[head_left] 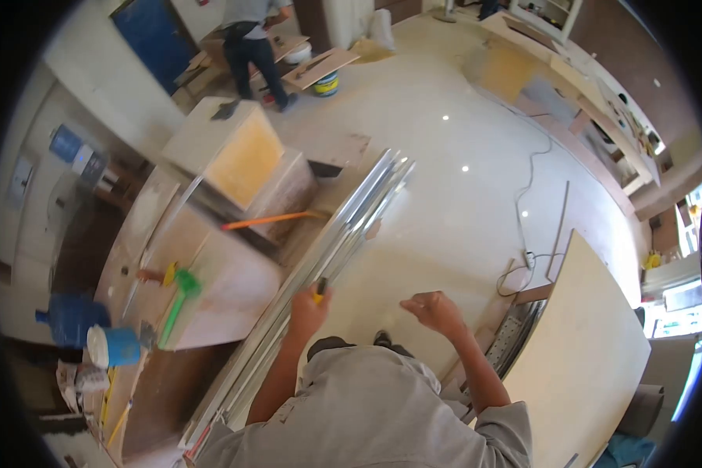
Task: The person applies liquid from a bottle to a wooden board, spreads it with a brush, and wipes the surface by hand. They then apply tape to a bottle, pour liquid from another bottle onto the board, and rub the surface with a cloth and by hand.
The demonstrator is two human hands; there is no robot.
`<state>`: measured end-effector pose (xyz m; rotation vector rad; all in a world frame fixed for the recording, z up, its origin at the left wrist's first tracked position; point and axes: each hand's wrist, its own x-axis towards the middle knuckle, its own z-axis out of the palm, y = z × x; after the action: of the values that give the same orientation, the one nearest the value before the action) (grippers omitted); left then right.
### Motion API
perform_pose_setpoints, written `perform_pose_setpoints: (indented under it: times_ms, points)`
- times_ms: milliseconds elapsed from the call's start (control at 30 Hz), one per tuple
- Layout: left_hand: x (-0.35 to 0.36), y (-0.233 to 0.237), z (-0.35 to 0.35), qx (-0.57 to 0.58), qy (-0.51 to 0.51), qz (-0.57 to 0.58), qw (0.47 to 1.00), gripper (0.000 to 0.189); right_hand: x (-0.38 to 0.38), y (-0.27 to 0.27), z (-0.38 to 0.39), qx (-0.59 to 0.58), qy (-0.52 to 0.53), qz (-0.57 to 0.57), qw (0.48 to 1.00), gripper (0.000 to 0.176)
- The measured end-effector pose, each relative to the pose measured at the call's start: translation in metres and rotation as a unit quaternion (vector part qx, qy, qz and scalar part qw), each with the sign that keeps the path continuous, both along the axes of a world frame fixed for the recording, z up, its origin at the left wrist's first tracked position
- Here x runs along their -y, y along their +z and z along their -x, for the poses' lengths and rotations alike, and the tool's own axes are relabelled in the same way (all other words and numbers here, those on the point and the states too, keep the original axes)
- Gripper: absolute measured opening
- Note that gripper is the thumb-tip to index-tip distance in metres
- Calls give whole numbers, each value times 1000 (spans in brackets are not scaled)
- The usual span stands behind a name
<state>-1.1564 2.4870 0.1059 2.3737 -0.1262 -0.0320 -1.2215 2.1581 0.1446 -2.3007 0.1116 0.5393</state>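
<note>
My left hand [309,313] is closed around a small yellow-and-black tool [320,289], whose dark end sticks up from the fist; its exact kind cannot be made out. Long shiny metal channels [351,207] lie just beyond and to the left of that hand. My right hand [437,312] is raised over the floor, its fingers curled in with the thumb side toward the left. Whatever it holds, if anything, is too small to see. The two hands are apart, in front of my body.
A workbench [246,288] at left carries a green tool [181,304] and a blue-and-white tub [113,345]. A large pale board [593,343] leans at right, near a cable [532,168] on the floor. Another person [249,47] stands at the back left beside boards.
</note>
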Motion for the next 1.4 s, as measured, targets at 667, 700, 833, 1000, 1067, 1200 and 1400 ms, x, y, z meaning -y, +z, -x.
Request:
perform_pose_setpoints:
  times_ms: [667,700,833,1000,1067,1200,1400]
  points:
    - [513,51,-334,129,-549,14,825,79,279,-8,-262,190,-576,-277,745,36]
    - [534,59,-348,166,-557,16,814,85,302,1,-273,214,-596,-305,711,34]
    - [624,9,-410,113,-590,32,799,89,408,-15,-301,251,-608,-329,677,29]
    - [751,-2,-464,77,-565,38,820,86,533,-57,-358,275,-634,-268,671,29]
    - [794,-17,-503,106,-511,46,851,85,589,-93,-397,310,-597,-251,696,30]
    - [860,35,-570,4,-415,-23,910,80,705,-44,-506,236,-433,-407,769,25]
    - [977,33,-678,9,-410,30,911,67,809,4,-642,129,-327,-353,867,38]
